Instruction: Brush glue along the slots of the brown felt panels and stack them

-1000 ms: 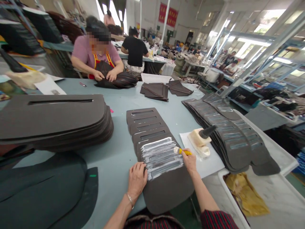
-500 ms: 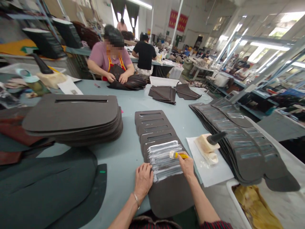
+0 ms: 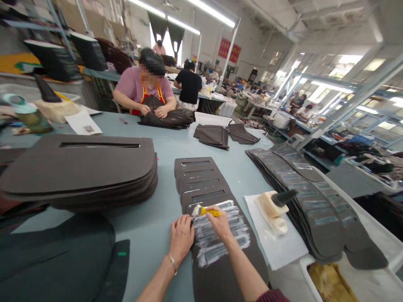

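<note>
A row of overlapping dark slotted panels [image 3: 201,194] runs up the table, with wet white streaks across the nearer ones. My right hand [image 3: 218,223] grips a yellow-handled brush [image 3: 210,212], its whitish bristles at the upper left of the streaks. Flat beside the panels' left edge lies my left hand [image 3: 182,235], fingertips touching that edge, nothing seen in it. To the right, a cream glue container [image 3: 268,205] with a black nozzle rests on a white sheet [image 3: 273,251].
A thick stack of dark panels [image 3: 94,167] stands at left. More streaked panels [image 3: 315,205] fan out at right, above a white bin [image 3: 310,279] holding yellowish material. Across the table, a person [image 3: 147,84] handles dark pieces [image 3: 166,118].
My right hand has moved the brush left, from the right side of the streaked area to its upper left. The view has shifted, and the near panels sit lower in it.
</note>
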Tool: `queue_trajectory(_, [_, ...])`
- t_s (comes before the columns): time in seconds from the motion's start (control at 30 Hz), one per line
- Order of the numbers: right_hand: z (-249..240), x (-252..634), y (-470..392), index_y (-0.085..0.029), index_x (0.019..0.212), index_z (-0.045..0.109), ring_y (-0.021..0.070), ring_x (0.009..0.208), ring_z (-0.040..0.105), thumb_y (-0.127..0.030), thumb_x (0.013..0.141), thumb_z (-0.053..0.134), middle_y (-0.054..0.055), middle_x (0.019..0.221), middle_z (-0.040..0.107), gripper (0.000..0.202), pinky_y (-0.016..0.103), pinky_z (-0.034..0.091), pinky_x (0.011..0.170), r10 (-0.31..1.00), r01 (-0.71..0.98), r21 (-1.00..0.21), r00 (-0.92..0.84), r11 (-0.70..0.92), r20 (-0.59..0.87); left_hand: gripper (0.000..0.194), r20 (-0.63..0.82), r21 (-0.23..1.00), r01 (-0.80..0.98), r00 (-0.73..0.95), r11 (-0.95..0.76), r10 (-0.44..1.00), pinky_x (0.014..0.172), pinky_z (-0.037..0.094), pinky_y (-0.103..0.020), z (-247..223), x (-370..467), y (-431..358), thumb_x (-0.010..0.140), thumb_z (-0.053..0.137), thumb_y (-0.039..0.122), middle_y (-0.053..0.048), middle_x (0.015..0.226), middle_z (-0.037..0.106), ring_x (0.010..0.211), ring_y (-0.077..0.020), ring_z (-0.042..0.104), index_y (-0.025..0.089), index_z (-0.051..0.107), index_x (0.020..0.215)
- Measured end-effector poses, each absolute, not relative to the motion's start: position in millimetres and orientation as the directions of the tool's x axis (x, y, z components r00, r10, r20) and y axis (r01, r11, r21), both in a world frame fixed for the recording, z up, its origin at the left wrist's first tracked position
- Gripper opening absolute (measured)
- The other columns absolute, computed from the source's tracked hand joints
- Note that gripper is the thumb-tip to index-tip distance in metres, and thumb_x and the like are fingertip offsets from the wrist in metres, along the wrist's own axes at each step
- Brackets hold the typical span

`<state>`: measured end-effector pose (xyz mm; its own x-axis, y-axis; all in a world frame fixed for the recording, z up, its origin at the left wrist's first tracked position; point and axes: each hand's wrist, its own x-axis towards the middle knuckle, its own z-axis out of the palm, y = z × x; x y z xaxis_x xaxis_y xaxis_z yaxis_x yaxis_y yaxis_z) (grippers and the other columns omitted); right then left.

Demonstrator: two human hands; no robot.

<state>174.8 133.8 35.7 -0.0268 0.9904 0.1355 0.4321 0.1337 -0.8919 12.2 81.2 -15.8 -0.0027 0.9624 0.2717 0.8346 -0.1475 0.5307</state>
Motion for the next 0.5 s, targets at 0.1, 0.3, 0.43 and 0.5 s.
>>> queue_trajectory(0.1, [33.8,237.4,152.0,-0.017,0.078,0.067,0.0145,0.057,0.054,-0.037,0.071,0.055,0.001,0.066,0.063,0.024,0.025,0.042,0.055,0.981,0.524,-0.852,0.157,0.015,0.113,0.025,0.271,0.521,0.841,-0.001,-0.146,0.963,0.092,0.036,-0.039,-17.4,10.1,79.9,0.083,0.045,0.016,-0.007,0.113,0.058,0.109,-0.0217,0.049,0.022,0.056,0.104])
queue_trajectory(0.3, [52.4,274.9,174.6,-0.017,0.073,0.065,0.0154,0.058,0.051,-0.041,0.071,0.055,0.001,0.062,0.059,0.026,0.025,0.039,0.056,0.913,0.654,-0.756,0.312,-0.006,0.262,0.018,0.242,0.555,0.826,-0.046,-0.1,0.969,0.088,0.036,-0.037,-10.7,7.1,92.7,0.087,0.042,0.019,-0.004,0.101,0.06,0.1,-0.0199,0.051,0.022,0.057,0.096])
queue_trajectory(0.43, [49.0,174.8,170.8,-0.018,0.081,0.065,0.0136,0.061,0.051,-0.037,0.077,0.053,0.0,0.07,0.061,0.023,0.023,0.04,0.058,0.973,0.559,-0.81,0.022,0.177,0.228,0.022,0.283,0.525,0.838,-0.009,-0.147,0.959,0.094,0.033,-0.04,-8.6,0.0,112.1,0.086,0.043,0.017,-0.005,0.106,0.059,0.106,-0.0205,0.049,0.022,0.057,0.103])
queue_trajectory(0.5, [43.4,142.6,171.1,-0.019,0.08,0.064,0.0134,0.062,0.051,-0.036,0.077,0.053,0.0,0.07,0.061,0.02,0.023,0.041,0.058,0.974,0.521,-0.823,-0.1,0.226,0.204,0.025,0.285,0.496,0.851,0.027,-0.171,0.958,0.094,0.033,-0.039,-9.9,-3.6,117.3,0.086,0.042,0.015,-0.005,0.108,0.059,0.107,-0.0205,0.049,0.022,0.056,0.105])
